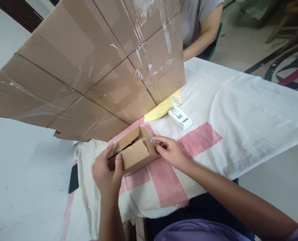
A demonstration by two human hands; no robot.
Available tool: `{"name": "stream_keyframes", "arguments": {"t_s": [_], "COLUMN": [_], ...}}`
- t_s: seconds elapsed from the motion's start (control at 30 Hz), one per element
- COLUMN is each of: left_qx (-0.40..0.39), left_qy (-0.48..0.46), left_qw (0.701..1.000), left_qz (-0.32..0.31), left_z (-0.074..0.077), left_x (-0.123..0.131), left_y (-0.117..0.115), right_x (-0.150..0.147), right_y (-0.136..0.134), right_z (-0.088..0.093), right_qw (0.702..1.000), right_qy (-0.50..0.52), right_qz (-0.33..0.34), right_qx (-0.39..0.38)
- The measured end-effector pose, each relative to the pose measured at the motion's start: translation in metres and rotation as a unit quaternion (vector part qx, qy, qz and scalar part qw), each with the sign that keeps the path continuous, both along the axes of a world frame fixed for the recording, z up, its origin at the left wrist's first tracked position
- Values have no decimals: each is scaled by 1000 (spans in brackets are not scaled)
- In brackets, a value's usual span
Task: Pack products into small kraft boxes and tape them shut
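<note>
Purple garment (196, 231), hands (107, 169) (171, 152) at box (136, 154) (ajar)

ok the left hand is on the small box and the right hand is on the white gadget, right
No: the head view shows the right hand at the end of the small box; the white gadget lies apart on the cloth.

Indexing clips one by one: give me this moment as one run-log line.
left hand: holding small cardboard box | right hand: at box's end | white device: on cloth

Partition (113, 85) blocks beyond the box (136, 154); room rightward over cloth (244, 113).
</note>
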State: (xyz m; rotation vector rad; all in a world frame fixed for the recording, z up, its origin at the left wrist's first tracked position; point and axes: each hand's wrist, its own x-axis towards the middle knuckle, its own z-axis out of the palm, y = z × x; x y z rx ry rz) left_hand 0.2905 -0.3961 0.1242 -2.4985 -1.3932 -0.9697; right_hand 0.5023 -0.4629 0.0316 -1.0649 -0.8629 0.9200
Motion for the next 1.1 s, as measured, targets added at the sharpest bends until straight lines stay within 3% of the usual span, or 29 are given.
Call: {"name": "stream_keyframes", "arguments": {"t_s": [0.27, 0.7, 1.1], "left_qx": [-7, -13, -12], "left_qy": [12, 14, 15], "left_qw": [1000, 1000, 1000], "left_qz": [-2, 12, 9], "left_z": [0, -1, -1], "left_x": [-2, 0, 0], "left_y": [2, 3, 3], "right_x": [-2, 2, 5], "right_y": [-1, -1, -4], "right_z": [1, 4, 9], "right_qw": [1000, 998, 997], "right_qy": [1, -21, -22], "right_qz": [18, -52, -53], "right_qx": [-22, -34, 61]}}
